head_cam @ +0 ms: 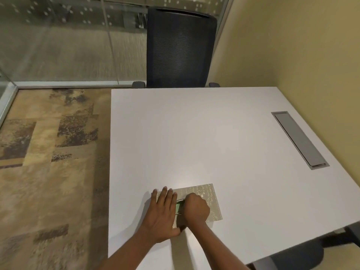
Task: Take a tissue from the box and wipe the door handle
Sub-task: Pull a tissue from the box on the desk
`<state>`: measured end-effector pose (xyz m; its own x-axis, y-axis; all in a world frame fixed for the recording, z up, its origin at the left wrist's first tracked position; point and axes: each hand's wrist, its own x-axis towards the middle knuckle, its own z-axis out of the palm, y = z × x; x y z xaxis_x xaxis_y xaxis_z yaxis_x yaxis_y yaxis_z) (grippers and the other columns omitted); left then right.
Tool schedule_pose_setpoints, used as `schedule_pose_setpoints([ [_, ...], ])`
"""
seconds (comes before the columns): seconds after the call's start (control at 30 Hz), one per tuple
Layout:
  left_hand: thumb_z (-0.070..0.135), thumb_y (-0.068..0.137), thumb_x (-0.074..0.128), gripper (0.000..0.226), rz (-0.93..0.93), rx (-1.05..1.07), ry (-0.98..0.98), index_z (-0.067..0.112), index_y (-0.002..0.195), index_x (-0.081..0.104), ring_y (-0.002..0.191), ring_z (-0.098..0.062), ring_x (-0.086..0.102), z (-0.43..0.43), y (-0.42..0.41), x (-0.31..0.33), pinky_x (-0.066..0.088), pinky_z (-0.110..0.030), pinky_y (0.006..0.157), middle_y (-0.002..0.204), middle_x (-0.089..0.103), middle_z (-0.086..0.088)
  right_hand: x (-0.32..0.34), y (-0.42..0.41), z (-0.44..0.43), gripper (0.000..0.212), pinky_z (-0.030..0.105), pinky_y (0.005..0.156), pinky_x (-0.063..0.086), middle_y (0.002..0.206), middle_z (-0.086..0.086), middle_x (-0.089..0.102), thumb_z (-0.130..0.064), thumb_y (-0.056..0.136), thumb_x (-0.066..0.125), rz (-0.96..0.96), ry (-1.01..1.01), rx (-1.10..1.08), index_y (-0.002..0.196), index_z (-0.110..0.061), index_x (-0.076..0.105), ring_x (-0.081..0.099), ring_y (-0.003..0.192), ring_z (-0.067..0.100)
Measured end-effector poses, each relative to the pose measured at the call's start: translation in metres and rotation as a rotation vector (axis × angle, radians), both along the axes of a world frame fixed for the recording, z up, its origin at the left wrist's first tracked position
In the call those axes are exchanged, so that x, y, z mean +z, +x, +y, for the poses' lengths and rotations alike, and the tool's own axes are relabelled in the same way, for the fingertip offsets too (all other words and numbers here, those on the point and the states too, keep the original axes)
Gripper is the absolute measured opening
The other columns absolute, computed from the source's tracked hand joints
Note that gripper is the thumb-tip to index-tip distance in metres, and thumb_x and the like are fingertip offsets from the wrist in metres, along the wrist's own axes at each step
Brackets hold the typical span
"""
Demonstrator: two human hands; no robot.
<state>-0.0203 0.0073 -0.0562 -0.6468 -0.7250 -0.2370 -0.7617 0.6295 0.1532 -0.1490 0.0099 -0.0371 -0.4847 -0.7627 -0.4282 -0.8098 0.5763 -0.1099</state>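
White table (214, 133) fills most of the view, grey cable hatch (300, 140) set in its right side. Patterned carpet (48, 162) to the left, glass wall (68, 45) behind, yellow wall (302, 55) on the right. Black mesh chair (180, 49) at the table's far edge, 2nd chair seat (300, 254) under the near-right corner. Tissue box (206, 193) lies flat near the table's front edge. Left hand (164, 213) flat on the box's left end, fingers spread. Right hand (195, 208) curled closed at the slot (179, 206); can't tell if it's pinching a tissue, fingertips hidden.
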Motion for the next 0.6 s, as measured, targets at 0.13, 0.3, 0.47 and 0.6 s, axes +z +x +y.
schedule_pose_setpoints([
  [0.13, 0.074, 0.07, 0.043, 0.097, 0.016, 0.011, -0.002, -0.001, 0.128, 0.058, 0.126, -0.041, 0.051, 0.0005, 0.0008, -0.0003, 0.041, -0.064, 0.098, 0.132, 0.058, -0.022, 0.0003, 0.0043, -0.0031, 0.017, 0.025, 0.057, 0.042, 0.084, -0.002, 0.069, -0.02, 0.063, 0.067, -0.017, 0.056, 0.04, 0.074, -0.022, 0.054, 0.067, 0.08, 0.021],
  [0.3, 0.072, 0.068, 0.046, 0.095, 0.036, 0.018, -0.019, -0.001, 0.127, 0.059, 0.126, -0.041, 0.051, 0.0006, 0.0004, -0.0015, 0.041, -0.064, 0.098, 0.132, 0.058, -0.022, -0.0047, 0.007, -0.0039, 0.009, 0.026, 0.06, 0.042, 0.087, 0.0, 0.07, -0.018, 0.073, 0.059, -0.004, 0.02, 0.043, 0.081, -0.019, 0.063, 0.066, 0.083, 0.024],
  [0.47, 0.075, 0.066, 0.05, 0.099, 0.039, 0.017, -0.031, -0.001, 0.128, 0.058, 0.127, -0.04, 0.051, 0.0003, 0.0001, -0.004, 0.041, -0.064, 0.099, 0.133, 0.057, -0.022, -0.0056, 0.0037, -0.0014, 0.011, 0.025, 0.056, 0.039, 0.082, 0.0, 0.07, -0.017, 0.072, 0.06, -0.006, 0.016, 0.021, 0.064, -0.02, 0.052, 0.066, 0.078, 0.022],
  [0.6, 0.076, 0.067, 0.049, 0.1, 0.042, 0.016, -0.049, -0.002, 0.128, 0.058, 0.126, -0.04, 0.051, 0.0004, 0.0007, -0.0056, 0.04, -0.064, 0.1, 0.133, 0.057, -0.022, -0.0089, -0.0006, -0.0011, 0.012, 0.025, 0.058, 0.042, 0.084, 0.002, 0.072, -0.016, 0.077, 0.054, -0.026, -0.028, -0.037, 0.077, -0.016, 0.066, 0.067, 0.079, 0.024],
])
